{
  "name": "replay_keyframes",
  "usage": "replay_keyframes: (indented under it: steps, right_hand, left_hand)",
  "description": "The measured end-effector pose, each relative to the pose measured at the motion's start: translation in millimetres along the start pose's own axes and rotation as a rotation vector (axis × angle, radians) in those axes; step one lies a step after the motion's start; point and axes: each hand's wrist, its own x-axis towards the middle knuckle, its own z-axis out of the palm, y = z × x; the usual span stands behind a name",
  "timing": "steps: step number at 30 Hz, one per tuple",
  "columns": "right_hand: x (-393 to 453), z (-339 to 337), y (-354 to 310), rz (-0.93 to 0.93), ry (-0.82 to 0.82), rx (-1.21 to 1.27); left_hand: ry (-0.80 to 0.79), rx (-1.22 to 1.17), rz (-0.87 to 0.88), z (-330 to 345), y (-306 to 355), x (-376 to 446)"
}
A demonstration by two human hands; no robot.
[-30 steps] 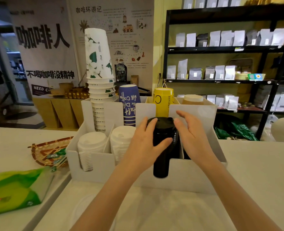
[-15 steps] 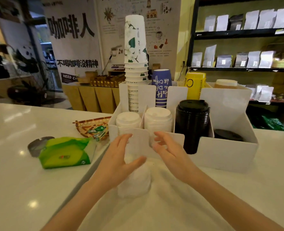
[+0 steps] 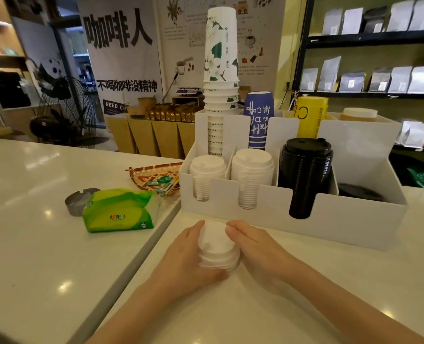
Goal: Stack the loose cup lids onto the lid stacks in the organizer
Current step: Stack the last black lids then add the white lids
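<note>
In the head view, your left hand (image 3: 191, 256) and your right hand (image 3: 258, 247) are closed around a small pile of loose white lids (image 3: 217, 247). The pile rests on the bench (image 3: 280, 294), just in front of the white organizer (image 3: 342, 219), and each hand presses on one side of it. I judge that you are gathering these lids before you lift them; they are not yet in the organizer.

Inside the organizer, two stacks of white lids (image 3: 252, 167) stand side by side in the left compartments. A tall stack of black lids (image 3: 305, 170) fills the next compartment and looks finished. In the compartment at the far right a single black lid (image 3: 360, 192) lies low.

What is left, as far as I can see, is to carry the white pile onto one of the white stacks. No other loose lids show on the bench, but the near part is hidden by your arms.
</note>
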Motion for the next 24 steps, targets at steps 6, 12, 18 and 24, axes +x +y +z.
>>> replay_keyframes:
  steps: [6,12,18,24]
  right_hand:
    - [6,-3,2,0.004,0.005,0.040]
    - [13,-22,-16,-0.100,0.023,0.043]
    - [47,-53,-59,-0.255,0.096,-0.057]
    - [92,-85,-94,-0.343,0.157,-0.150]
  left_hand:
    - [0.040,-0.058,0.004,-3,-6,5]
    - [0.186,-0.133,0.061,-16,-1,16]
    - [0.337,-0.128,0.193,-55,13,51]
    - [0.434,-0.136,0.248,-86,27,101]
